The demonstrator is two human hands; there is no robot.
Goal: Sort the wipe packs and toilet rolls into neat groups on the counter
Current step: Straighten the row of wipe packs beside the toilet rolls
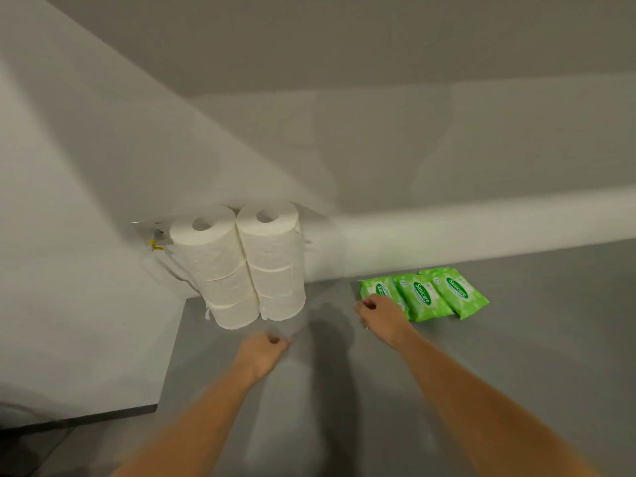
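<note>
Toilet rolls (241,266) stand in two adjacent stacks at the back left corner of the grey tabletop (516,356), three rolls per stack, cores facing up. The two stacks touch each other along their sides and sit against the white wall (86,235). Behind the left stack, a small fitting with a yellow part (155,245) is partly visible on the wall; its type cannot be determined.

Wipe packs (430,297) lie flat on the tabletop near the rear upstand, to the right of the rolls and well apart from them. Three green packs are arranged side by side in a row, each overlapping or touching its neighbour, labels facing up.

Left hand (263,352): forearm extended forward from the lower edge of the view, wrist straight, back of the hand up. The fingers are curled inward into a loose fist. The grip is closed and contains no visible object. The hand is located just in front of the roll stacks, apart from them. Motion blur softens its outline.

Right hand (380,316): forearm extended forward and angled inward toward the left, back of the hand up. The fingers are bent downward at the near left corner of the leftmost wipe pack, covering that corner. The fingertips are hidden, so whether the grip is clamped on the pack or merely resting on it cannot be told.
</note>
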